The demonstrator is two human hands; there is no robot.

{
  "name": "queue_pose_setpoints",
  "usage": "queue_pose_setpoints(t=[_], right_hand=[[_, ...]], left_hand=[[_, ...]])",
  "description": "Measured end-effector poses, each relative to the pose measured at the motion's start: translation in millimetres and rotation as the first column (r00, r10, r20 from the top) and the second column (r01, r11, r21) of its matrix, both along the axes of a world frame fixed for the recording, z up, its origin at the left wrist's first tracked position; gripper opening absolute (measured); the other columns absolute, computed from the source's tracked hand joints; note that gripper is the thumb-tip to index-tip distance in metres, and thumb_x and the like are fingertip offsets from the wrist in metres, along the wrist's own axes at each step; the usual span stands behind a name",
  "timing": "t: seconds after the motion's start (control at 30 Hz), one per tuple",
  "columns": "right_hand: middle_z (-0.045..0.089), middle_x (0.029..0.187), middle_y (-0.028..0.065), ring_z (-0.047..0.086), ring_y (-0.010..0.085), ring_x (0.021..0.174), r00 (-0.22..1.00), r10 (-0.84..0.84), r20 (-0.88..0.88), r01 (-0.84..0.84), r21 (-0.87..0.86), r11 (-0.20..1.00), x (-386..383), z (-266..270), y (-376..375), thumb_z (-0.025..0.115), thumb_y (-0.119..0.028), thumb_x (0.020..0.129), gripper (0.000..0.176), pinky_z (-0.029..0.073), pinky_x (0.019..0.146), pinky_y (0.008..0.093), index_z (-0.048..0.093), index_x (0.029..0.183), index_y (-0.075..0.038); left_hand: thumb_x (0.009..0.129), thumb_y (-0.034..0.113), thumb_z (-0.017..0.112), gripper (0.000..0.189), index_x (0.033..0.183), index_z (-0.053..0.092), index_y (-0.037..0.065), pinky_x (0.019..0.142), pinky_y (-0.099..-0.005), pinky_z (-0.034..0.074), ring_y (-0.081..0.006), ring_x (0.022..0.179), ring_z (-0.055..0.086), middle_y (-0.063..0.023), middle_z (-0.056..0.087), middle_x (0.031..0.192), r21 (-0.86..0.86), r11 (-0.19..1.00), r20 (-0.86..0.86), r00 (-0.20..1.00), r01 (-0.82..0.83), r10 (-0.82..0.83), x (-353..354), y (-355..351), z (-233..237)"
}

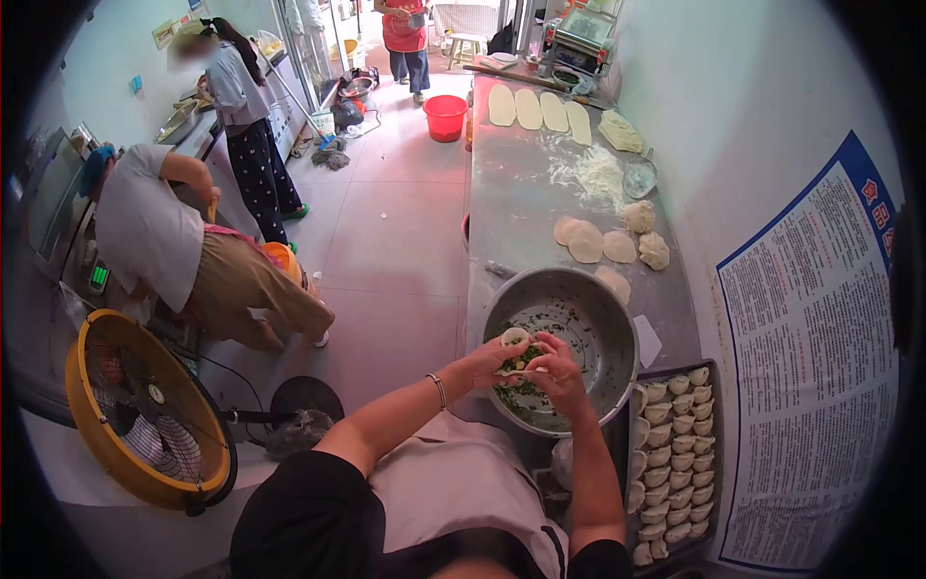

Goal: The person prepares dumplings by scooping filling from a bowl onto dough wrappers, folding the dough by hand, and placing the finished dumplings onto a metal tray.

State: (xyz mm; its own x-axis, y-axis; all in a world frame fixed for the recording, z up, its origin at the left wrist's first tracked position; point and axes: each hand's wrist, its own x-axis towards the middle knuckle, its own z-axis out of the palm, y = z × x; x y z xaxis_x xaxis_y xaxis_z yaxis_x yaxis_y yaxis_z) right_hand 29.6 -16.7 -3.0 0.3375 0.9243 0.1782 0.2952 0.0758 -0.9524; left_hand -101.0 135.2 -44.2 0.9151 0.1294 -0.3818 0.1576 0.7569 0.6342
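Observation:
A round dough wrapper (514, 337) with chopped green filling on it is held between both hands above a large metal bowl (610, 309). My left hand (482, 366), a bracelet at its wrist, grips the wrapper from the left. The fingers of my right hand (559, 374) close on its right edge. Green bits cling to the bowl's floor and wall. Beyond the bowl, several flat dough rounds (585, 243) lie on the metal table (511, 193). To the right of my right forearm, a dark tray (715, 376) carries rows of folded dumplings (681, 443).
Farther along the table are long dough sheets (529, 110), loose flour (590, 176), dough lumps (654, 251) and a machine (581, 39). A yellow fan (149, 415) stands left. Two people work at the left counter; another stands near a red bucket (446, 118).

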Motion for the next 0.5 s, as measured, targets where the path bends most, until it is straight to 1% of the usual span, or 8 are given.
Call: queue_pose_setpoints(t=[0.1, 0.17, 0.2, 0.27, 0.37, 0.4, 0.47, 0.5], right_hand=[[0.047, 0.137, 0.0160, 0.052, 0.0270, 0.127, 0.979, -0.008, -0.204, -0.009, -0.082, 0.997, 3, 0, -3, 0.077, -0.009, 0.084, 0.009, 0.046, 0.105, 0.0410, 0.073, 0.091, -0.007], [0.049, 0.132, 0.0149, 0.054, 0.0264, 0.123, 0.971, -0.040, -0.236, 0.009, -0.128, 0.992, 2, 4, -4, 0.077, -0.011, 0.085, 0.011, 0.048, 0.101, 0.0398, 0.072, 0.093, -0.006], [0.050, 0.130, 0.0144, 0.055, 0.0261, 0.121, 0.966, -0.057, -0.251, 0.019, -0.151, 0.988, 2, 5, -4, 0.076, -0.012, 0.085, 0.011, 0.049, 0.100, 0.0391, 0.072, 0.094, -0.006], [0.051, 0.126, 0.0130, 0.056, 0.0254, 0.115, 0.994, -0.073, -0.083, 0.062, -0.127, 0.990, 5, 1, -3, 0.076, -0.015, 0.085, 0.015, 0.049, 0.097, 0.0384, 0.071, 0.096, -0.006], [0.055, 0.121, 0.0111, 0.058, 0.0229, 0.112, 0.986, -0.130, 0.101, 0.139, -0.082, 0.987, 5, 1, 1, 0.076, -0.017, 0.084, 0.017, 0.048, 0.095, 0.0370, 0.071, 0.096, -0.005], [0.056, 0.119, 0.0105, 0.058, 0.0219, 0.112, 0.975, -0.167, 0.148, 0.179, -0.073, 0.981, 4, 2, 1, 0.076, -0.017, 0.084, 0.017, 0.048, 0.094, 0.0365, 0.071, 0.095, -0.005], [0.054, 0.121, 0.0112, 0.058, 0.0219, 0.106, 0.951, -0.208, 0.227, 0.212, 0.011, 0.977, 2, 7, 2, 0.080, -0.018, 0.081, 0.025, 0.049, 0.092, 0.0349, 0.069, 0.101, -0.007], [0.055, 0.121, 0.0113, 0.057, 0.0213, 0.107, 0.963, -0.245, 0.113, 0.244, 0.023, 0.970, -5, 18, 1, 0.080, -0.017, 0.081, 0.028, 0.050, 0.091, 0.0344, 0.069, 0.104, -0.007]], left_hand=[[0.100, 0.044, 0.058, 0.039, 0.127, 0.053, 0.016, 0.057, -0.0232, 0.055, -0.0070, 0.081, 0.062, 0.0025, 0.060, 0.100, 0.144, 0.983, -0.011, 0.993, 0.116, -0.115, 0, 0, 5], [0.100, 0.047, 0.059, 0.043, 0.127, 0.052, 0.015, 0.058, -0.0234, 0.055, -0.0074, 0.082, 0.060, 0.0015, 0.058, 0.100, 0.224, 0.962, -0.022, 0.987, 0.158, -0.157, -1, -4, 17], [0.099, 0.045, 0.061, 0.044, 0.128, 0.051, 0.013, 0.059, -0.0235, 0.056, -0.0078, 0.084, 0.060, 0.0007, 0.057, 0.102, 0.261, 0.951, -0.012, 0.986, 0.165, -0.168, -2, -6, 24], [0.097, 0.040, 0.066, 0.046, 0.129, 0.050, 0.011, 0.061, -0.0238, 0.057, -0.0088, 0.088, 0.060, -0.0009, 0.055, 0.105, 0.331, 0.927, 0.007, 0.982, 0.178, -0.191, -2, -9, 36], [0.091, 0.027, 0.073, 0.042, 0.123, 0.051, 0.010, 0.066, -0.0262, 0.057, -0.0103, 0.091, 0.062, -0.0039, 0.058, 0.108, 0.564, 0.825, 0.224, 0.958, 0.024, -0.181, 1, -11, 20], [0.090, 0.022, 0.074, 0.043, 0.124, 0.051, 0.010, 0.067, -0.0270, 0.058, -0.0105, 0.092, 0.062, -0.0042, 0.058, 0.109, 0.559, 0.829, 0.224, 0.964, -0.006, -0.145, 3, -13, 21], [0.087, 0.013, 0.076, 0.047, 0.126, 0.050, 0.008, 0.069, -0.0287, 0.060, -0.0110, 0.095, 0.062, -0.0048, 0.059, 0.110, 0.545, 0.837, 0.212, 0.973, -0.041, -0.090, 6, -15, 27], [0.087, 0.011, 0.075, 0.047, 0.127, 0.050, 0.008, 0.071, -0.0294, 0.061, -0.0127, 0.098, 0.062, -0.0055, 0.059, 0.113, 0.487, 0.871, 0.247, 0.967, -0.069, -0.061, 5, -16, 30]])
